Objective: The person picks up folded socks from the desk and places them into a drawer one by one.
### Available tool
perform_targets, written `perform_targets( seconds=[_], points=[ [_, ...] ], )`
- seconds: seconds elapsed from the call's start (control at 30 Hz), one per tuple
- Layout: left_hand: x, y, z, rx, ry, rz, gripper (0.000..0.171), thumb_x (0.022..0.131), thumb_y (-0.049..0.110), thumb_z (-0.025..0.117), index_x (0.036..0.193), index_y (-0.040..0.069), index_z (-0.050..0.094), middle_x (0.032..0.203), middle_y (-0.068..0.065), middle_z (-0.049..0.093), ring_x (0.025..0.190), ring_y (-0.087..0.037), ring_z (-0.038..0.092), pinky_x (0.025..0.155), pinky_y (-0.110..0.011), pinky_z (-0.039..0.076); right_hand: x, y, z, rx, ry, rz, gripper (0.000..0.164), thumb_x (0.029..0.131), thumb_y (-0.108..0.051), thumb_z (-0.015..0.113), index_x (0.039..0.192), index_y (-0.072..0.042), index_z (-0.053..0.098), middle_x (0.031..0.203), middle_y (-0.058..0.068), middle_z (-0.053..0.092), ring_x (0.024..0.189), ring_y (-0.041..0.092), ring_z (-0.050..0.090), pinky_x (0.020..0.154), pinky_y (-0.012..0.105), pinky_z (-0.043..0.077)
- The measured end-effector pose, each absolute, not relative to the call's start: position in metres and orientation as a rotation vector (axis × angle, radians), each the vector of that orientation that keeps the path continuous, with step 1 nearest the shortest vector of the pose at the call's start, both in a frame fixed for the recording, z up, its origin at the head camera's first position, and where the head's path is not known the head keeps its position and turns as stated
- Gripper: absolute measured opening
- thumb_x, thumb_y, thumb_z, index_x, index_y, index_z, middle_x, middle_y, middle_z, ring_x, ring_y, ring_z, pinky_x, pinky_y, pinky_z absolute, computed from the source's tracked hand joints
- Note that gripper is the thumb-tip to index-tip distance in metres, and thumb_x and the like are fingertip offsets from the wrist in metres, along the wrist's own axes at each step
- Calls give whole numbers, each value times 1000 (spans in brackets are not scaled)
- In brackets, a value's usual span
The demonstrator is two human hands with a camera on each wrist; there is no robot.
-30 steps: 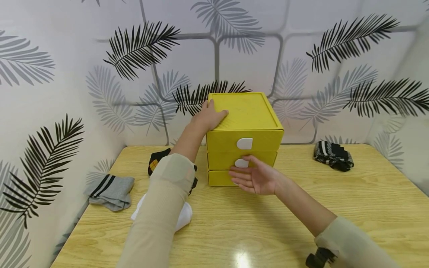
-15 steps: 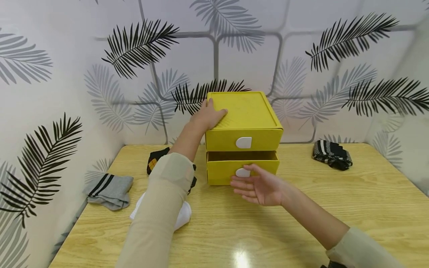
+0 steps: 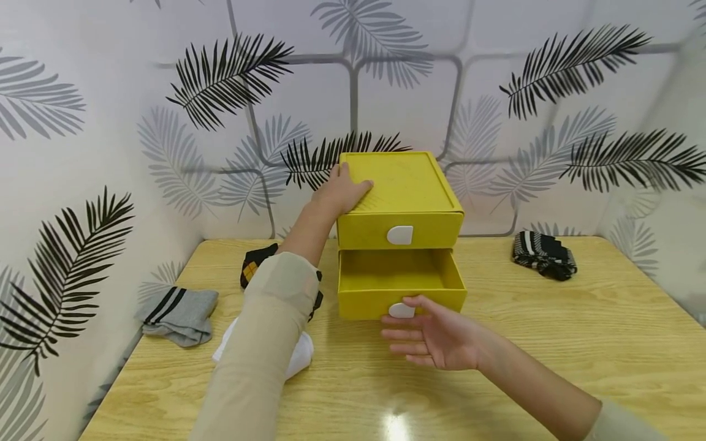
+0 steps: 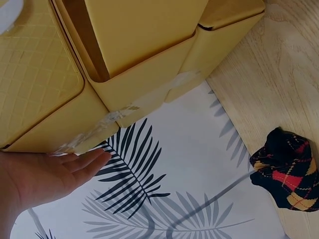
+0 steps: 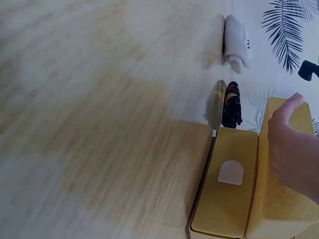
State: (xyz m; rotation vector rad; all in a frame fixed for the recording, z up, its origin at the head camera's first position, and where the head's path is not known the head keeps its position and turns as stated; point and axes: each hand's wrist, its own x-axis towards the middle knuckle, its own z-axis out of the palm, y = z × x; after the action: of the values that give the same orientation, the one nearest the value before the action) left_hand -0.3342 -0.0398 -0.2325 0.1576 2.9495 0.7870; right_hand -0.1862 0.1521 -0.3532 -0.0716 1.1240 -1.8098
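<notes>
A yellow drawer cabinet (image 3: 399, 180) stands at the back of the table. My left hand (image 3: 339, 191) rests on its upper left edge, thumb on the top. In the left wrist view its fingers (image 4: 89, 162) lie straight along the side wall. The middle drawer (image 3: 358, 304) is pulled out, and its visible inside holds nothing. My right hand (image 3: 436, 337) pinches that drawer's white handle (image 3: 398, 310) between thumb and fingers. The closed top drawer (image 3: 364, 234) has a like white tab. In the right wrist view, the bottom drawer (image 5: 224, 204) is closed.
Left on the wooden table (image 3: 353, 392) are folded grey socks (image 3: 179, 315), white socks (image 3: 300, 355) partly under my sleeve, and dark argyle socks (image 4: 291, 172). Black-and-white socks (image 3: 543, 254) lie at the back right. A leaf-patterned wall (image 3: 397, 116) stands behind.
The middle drawer has come out of the cabinet toward me, together with my right hand. My left hand has stayed on the cabinet's upper left edge.
</notes>
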Motion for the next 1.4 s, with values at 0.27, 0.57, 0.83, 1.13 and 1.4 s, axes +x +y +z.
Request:
perform_targets(
  seconds=[0.27, 0.57, 0.83, 1.13, 1.4],
  points=[
    [-333, -41, -233, 122, 3053, 707, 69, 80, 51, 30, 133, 14, 8, 136, -1, 7, 117, -24, 23, 87, -42, 26, -171, 156, -356, -120, 1108, -1798, 59, 84, -46, 28, 129, -7, 26, 120, 7, 41, 98, 19, 47, 81, 30, 36],
    [-329, -48, -226, 184, 3032, 584, 62, 84, 46, 23, 134, 12, 5, 137, -1, 3, 120, -21, 13, 91, -44, 18, -160, 155, -357, -169, 1097, -1801, 56, 85, -46, 26, 127, -9, 32, 122, 10, 38, 97, 20, 48, 82, 32, 35],
    [-330, -50, -229, 181, 2971, 662, 64, 84, 49, 22, 133, 15, -1, 136, 2, -4, 120, -23, 13, 90, -47, 16, -151, 155, -358, -194, 1078, -1802, 56, 86, -45, 24, 127, -8, 31, 121, 11, 38, 94, 19, 50, 79, 31, 38],
    [-334, -46, -235, 154, 2964, 703, 66, 82, 51, 24, 133, 19, -3, 136, 5, -5, 119, -24, 16, 90, -45, 19, -138, 155, -358, -140, 1084, -1795, 55, 85, -44, 26, 127, -8, 30, 119, 10, 41, 91, 18, 51, 77, 31, 39],
    [-335, -45, -235, 163, 2970, 703, 66, 83, 50, 24, 133, 18, -3, 136, 4, -5, 120, -22, 14, 90, -44, 20, -126, 158, -357, -133, 1046, -1771, 55, 86, -44, 24, 128, -9, 28, 117, 9, 43, 92, 18, 50, 78, 30, 39]
  ],
)
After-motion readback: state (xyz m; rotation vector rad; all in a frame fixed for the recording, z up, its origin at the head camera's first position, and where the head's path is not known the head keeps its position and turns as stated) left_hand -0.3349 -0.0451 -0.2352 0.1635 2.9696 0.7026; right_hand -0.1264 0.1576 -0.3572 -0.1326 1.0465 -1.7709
